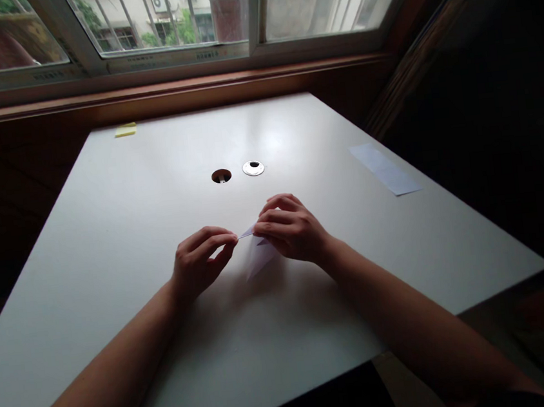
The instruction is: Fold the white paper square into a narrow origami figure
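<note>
A folded piece of white paper (262, 260) is held between my two hands above the table's middle. My left hand (204, 254) pinches a thin pointed tip of it between thumb and fingertips. Closed around its upper right part is my right hand (294, 227), whose fingers hide much of the folds. One pointed flap of the paper hangs down towards me, between the hands.
The white table (112, 259) has a round cable hole (221, 176) with a round cover (253, 168) beside it. A white paper strip (386, 169) lies near the right edge, yellow sticky notes (125, 129) at the far left corner. Behind is a window (170, 20).
</note>
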`<state>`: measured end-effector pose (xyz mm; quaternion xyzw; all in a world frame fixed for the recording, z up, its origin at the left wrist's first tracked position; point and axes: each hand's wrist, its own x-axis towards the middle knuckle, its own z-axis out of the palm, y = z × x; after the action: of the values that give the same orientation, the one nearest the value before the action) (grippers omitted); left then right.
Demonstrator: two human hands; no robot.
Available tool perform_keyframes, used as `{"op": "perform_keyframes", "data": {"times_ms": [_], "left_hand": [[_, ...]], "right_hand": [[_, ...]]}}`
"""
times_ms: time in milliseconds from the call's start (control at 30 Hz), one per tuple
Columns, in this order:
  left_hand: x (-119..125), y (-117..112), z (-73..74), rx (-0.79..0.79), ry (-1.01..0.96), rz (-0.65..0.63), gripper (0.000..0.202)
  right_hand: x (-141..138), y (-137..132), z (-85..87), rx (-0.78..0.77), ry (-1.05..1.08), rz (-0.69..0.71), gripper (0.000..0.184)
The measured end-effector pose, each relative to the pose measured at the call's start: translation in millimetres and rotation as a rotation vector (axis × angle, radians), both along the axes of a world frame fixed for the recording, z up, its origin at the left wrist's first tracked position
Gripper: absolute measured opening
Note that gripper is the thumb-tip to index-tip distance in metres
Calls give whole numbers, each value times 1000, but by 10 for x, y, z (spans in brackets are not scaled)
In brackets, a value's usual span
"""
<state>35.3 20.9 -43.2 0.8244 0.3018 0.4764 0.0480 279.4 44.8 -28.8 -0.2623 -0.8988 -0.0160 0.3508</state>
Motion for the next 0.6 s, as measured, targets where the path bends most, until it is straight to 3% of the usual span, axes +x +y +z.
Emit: {"op": "perform_keyframes", "data": {"times_ms": [600], "left_hand": [[-10,5,22,-26,-24,20,16]], "right_hand": [[43,38,-17,-14,39,-22,11]]}}
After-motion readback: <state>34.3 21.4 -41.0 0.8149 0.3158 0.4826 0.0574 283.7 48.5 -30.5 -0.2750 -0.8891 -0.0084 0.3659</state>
